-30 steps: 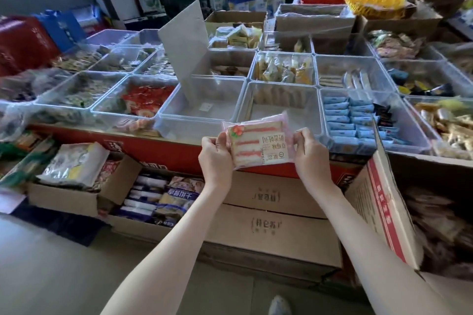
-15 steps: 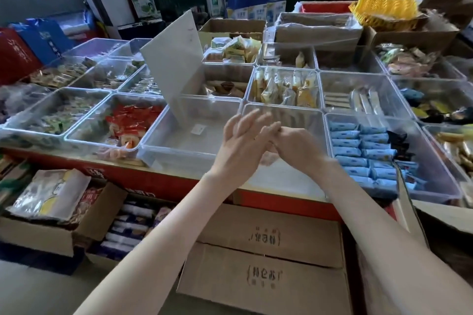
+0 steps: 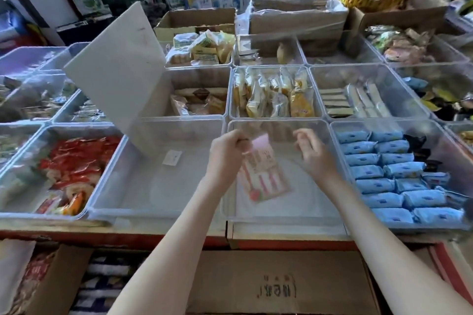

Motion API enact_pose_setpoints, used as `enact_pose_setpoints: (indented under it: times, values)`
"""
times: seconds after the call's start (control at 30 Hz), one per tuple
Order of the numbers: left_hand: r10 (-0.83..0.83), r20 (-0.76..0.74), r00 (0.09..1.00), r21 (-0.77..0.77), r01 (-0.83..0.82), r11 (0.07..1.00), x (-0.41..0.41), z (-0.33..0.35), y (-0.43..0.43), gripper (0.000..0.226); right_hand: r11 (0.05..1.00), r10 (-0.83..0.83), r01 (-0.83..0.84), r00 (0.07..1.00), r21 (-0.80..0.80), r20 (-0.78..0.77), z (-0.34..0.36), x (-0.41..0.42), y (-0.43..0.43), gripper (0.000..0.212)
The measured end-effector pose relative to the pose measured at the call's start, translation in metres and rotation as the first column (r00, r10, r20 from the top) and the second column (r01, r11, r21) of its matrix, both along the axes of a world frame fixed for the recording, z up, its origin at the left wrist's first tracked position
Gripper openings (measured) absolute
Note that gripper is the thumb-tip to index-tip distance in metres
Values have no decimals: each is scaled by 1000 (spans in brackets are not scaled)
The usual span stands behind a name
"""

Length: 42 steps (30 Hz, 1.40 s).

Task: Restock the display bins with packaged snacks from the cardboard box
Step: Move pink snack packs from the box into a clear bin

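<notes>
My left hand (image 3: 225,155) pinched the upper end of the pink snack packet (image 3: 263,174), thumb and fingers curled on its top edge. The packet hung tilted, its lower end toward me, inside the clear display bin (image 3: 281,215) in the front row. It was blurred, and I could not tell whether its lower end touched the bin floor. My right hand (image 3: 316,155) was over the same bin, just to the right of the packet and apart from it, fingers loosely curled and holding nothing; it too was blurred.

The bin touching on the right held rows of blue packets (image 3: 384,174). The bin on the left held only a small white label (image 3: 172,157), with a white board (image 3: 115,66) leaning out of its far left corner. Further left lay red packets (image 3: 76,161). Behind my bin stood yellow packets (image 3: 273,96). Below the shelf edge sat a closed carton (image 3: 276,286).
</notes>
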<state>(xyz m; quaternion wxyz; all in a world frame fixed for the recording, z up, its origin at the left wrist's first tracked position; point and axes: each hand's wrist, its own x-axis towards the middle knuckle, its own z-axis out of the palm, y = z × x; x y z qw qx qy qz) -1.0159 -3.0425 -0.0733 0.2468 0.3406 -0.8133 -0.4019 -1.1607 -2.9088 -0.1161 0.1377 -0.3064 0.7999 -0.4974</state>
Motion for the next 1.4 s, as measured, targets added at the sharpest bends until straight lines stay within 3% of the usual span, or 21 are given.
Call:
enact_pose_setpoints:
  times: [0.07, 0.13, 0.23, 0.37, 0.47, 0.57, 0.63, 0.7, 0.77, 0.87, 1.0, 1.1, 1.2, 1.3, 1.4]
  values:
    - [175, -92, 980, 179, -156, 971, -9, -17, -10, 13, 997, -69, 57, 940, 45, 334, -24, -6, -6, 22]
    - [271, -88, 958, 288, -236, 928, -22, -39, -19, 14, 997, -50, 73, 775, -11, 630, -42, -5, -15, 32]
    - [341, -69, 938, 411, -284, 866, -40, -69, -26, 19, 984, -23, 149, 643, -96, 765, -56, -11, -34, 41]
    - [398, -124, 909, 579, -259, 773, -60, -90, -32, 14, 969, -190, 241, 622, 45, 760, -74, -29, -59, 53]
    - [392, -147, 908, 643, -213, 736, -78, -105, -38, 16, 979, -142, 202, 555, 32, 820, -91, -41, -73, 67]
    - [451, -121, 885, 656, -270, 705, -97, -117, -45, 20, 970, -148, 242, 589, 2, 795, -98, -48, -80, 66]
    - [445, 6, 896, 638, -346, 688, -108, -125, -47, 27, 973, -170, 230, 646, 22, 744, -104, -51, -83, 64]
    - [355, 184, 917, 630, -387, 673, -120, -133, -48, 55, 983, -153, 177, 685, 41, 712, -109, -51, -86, 60]
    - [266, 325, 907, 609, -416, 676, -129, -133, -47, 68, 993, -112, 107, 698, 51, 707, -115, -50, -92, 56]
    - [248, 369, 896, 645, -439, 626, -135, -140, -50, 70, 998, -45, 5, 731, 60, 681, -119, -46, -102, 40]
    - [223, 315, 922, 705, -385, 595, -128, -152, -55, 62, 994, 36, -96, 745, 54, 666, -123, -39, -115, 82]
    - [235, 302, 924, 720, -383, 578, -123, -151, -54, 68, 994, 9, -81, 753, 79, 658, -121, -32, -113, 87]
    - [254, 260, 931, 742, -362, 565, -111, -135, -42, 78, 979, -116, -8, 801, 204, 588, -108, -24, -99, 91]
    - [219, 211, 953, 729, -302, 614, -98, -106, -22, 83, 951, -142, -14, 866, 308, 479, -83, -15, -76, 86]
    - [102, 161, 982, 641, -182, 745, -85, -75, 5, 80, 937, -98, -33, 931, 348, 353, -45, -6, -44, 82]
